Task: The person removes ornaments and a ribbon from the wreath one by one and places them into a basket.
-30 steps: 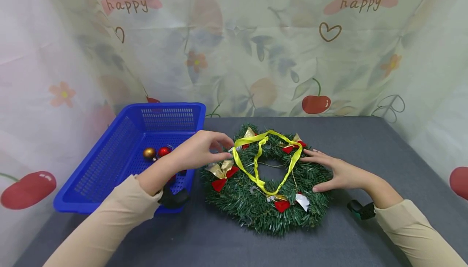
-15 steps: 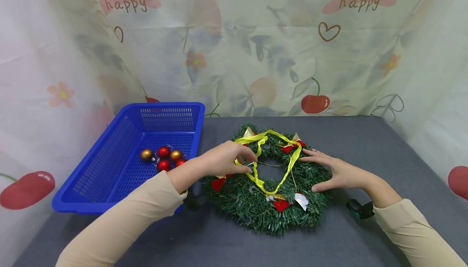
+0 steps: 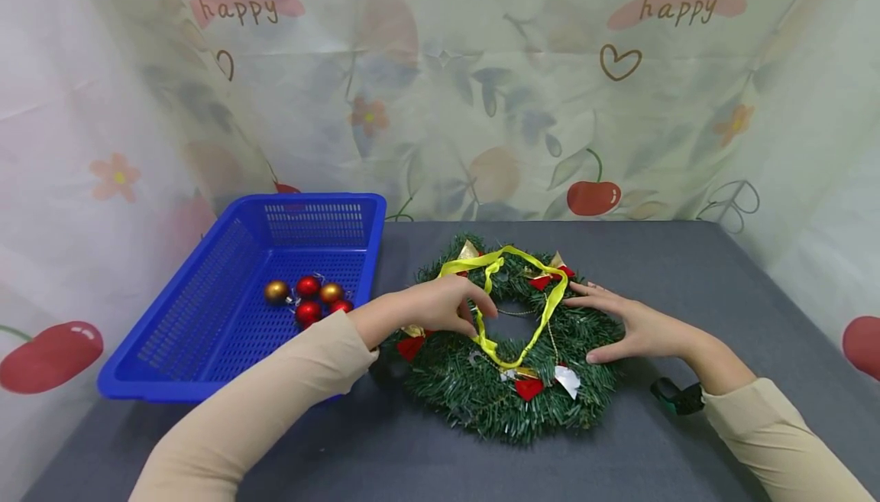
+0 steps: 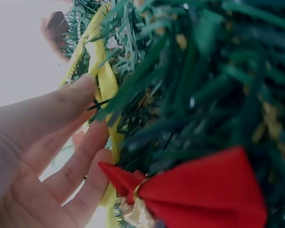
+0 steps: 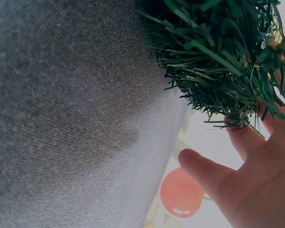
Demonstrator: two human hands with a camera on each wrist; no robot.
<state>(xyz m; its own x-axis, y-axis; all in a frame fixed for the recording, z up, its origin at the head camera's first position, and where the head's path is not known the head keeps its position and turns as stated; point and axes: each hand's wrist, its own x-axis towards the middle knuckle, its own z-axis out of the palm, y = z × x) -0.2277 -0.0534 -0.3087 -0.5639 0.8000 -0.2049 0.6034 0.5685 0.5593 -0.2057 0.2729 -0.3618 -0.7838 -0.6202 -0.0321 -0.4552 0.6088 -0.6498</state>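
Note:
A green tinsel wreath (image 3: 474,403) lies on the table, trimmed with red and gold bows and a loop of yellow ribbon (image 3: 550,307). My left hand (image 3: 447,305) reaches over its left side, fingers loosely bent with a gap to the thumb. In the left wrist view, the thumb tip (image 4: 88,83) and fingertips are right at the yellow ribbon, near a red bow (image 4: 204,190). Along the wreath's right edge, my right hand (image 3: 642,326) spreads its fingers. The right wrist view has those fingers against the needles and the thumb (image 5: 199,166) apart from them.
A blue plastic basket (image 3: 172,334) stands left of the wreath, holding several red and gold baubles (image 3: 308,311). Grey cloth (image 3: 687,273) covers the table, with a printed curtain (image 3: 440,105) behind and at both sides.
My left hand has moved right and slightly down, from beside the wreath's left bows to the inner edge by the yellow ribbon. The right hand has stayed in place.

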